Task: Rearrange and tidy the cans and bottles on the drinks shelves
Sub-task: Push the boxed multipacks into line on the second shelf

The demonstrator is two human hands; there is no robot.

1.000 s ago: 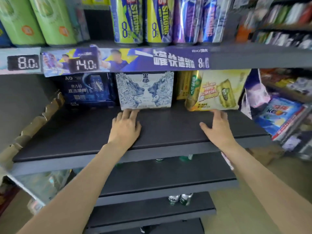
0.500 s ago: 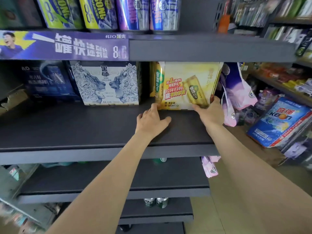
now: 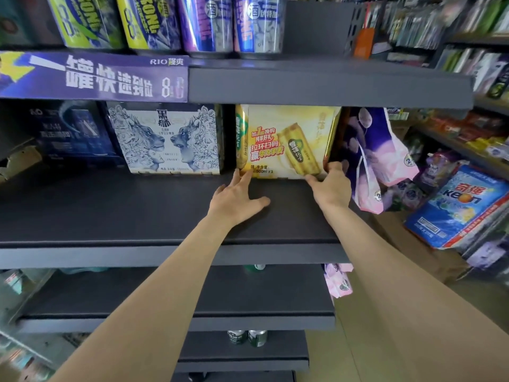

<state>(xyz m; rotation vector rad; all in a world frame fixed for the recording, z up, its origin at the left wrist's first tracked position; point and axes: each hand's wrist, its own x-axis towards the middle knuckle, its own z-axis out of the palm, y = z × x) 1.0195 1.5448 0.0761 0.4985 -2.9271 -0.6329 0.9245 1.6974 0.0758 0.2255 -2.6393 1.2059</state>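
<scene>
A yellow three-can beer pack (image 3: 286,139) stands at the back right of the dark middle shelf (image 3: 110,216). My left hand (image 3: 237,198) lies flat on the shelf with fingers spread, its fingertips touching the pack's lower left corner. My right hand (image 3: 330,183) grips the pack's lower right corner, thumb on the front and fingers around the side. To the left stand a white lion-print pack (image 3: 165,137) and a dark blue pack (image 3: 74,130). Tall cans (image 3: 154,22) line the shelf above.
Pink and purple bags (image 3: 377,150) hang right beside the shelf's end, close to my right hand. A blue Keon package (image 3: 457,205) leans on the neighbouring rack. Two green cans (image 3: 248,337) stand on a lower shelf. Torn cardboard (image 3: 19,161) sits at the far left.
Both hands have shifted right from the shelf's middle to the yellow pack. The right hand has closed on its lower right corner, and the left fingertips now touch its left corner.
</scene>
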